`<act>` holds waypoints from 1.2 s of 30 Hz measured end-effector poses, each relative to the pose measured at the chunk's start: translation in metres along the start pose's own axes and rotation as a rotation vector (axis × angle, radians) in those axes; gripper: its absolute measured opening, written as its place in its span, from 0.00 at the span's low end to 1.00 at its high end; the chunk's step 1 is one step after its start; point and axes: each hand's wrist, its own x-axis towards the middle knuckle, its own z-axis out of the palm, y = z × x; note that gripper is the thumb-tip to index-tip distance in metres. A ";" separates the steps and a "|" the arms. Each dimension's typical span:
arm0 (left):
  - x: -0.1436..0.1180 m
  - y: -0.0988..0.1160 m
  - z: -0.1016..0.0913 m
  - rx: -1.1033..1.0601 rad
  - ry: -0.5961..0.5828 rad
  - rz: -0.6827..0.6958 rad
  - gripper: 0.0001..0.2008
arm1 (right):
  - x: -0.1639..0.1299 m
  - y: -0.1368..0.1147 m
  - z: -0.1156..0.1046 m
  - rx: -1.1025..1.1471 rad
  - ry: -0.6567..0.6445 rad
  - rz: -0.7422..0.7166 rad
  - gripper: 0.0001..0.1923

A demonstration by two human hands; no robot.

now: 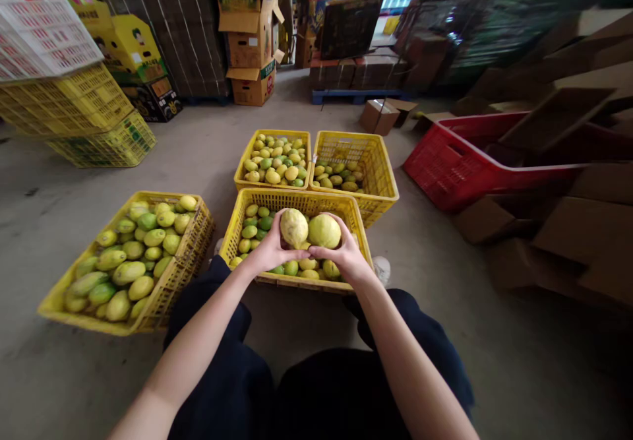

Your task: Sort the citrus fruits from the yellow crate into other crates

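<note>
My left hand (271, 247) is closed round a pale yellow lemon (294, 227) with darker blemishes on its skin. In my right hand (349, 252) is another lemon (324, 231), yellow-green and smoother. Both fruits are held up side by side, and my thumbs meet just below them. Beneath my hands stands a yellow plastic crate (297, 197) holding yellow and green lemons, partly hidden by my hands and forearms. Behind it are two more yellow crates: the left one (277, 132) is well filled with lemons, and the right one (378, 163) has a low layer at its bottom.
A heaped crate of lemons (171, 288) sits at my left. Stacked crates (74, 100) stand at the far left. On the right are a red crate (445, 163) and piled cardboard (588, 229). Boxes (250, 51) and a blue pallet (341, 95) line the back.
</note>
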 end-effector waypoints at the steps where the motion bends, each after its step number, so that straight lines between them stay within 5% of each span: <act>1: 0.001 -0.001 -0.002 0.056 -0.012 0.029 0.59 | 0.000 0.001 -0.001 -0.040 0.001 -0.033 0.44; 7: 0.003 -0.008 -0.009 0.308 -0.003 0.228 0.52 | 0.001 0.002 -0.003 -0.205 -0.029 -0.149 0.46; 14: 0.003 -0.009 -0.016 0.484 0.002 0.309 0.42 | 0.004 0.011 -0.007 -0.302 -0.067 -0.301 0.46; 24: 0.002 -0.013 -0.016 0.522 -0.008 0.249 0.40 | 0.006 0.017 -0.005 -0.346 -0.035 -0.311 0.39; 36: -0.001 -0.013 -0.013 0.828 0.114 0.474 0.35 | 0.007 0.021 -0.002 -0.344 0.047 -0.359 0.35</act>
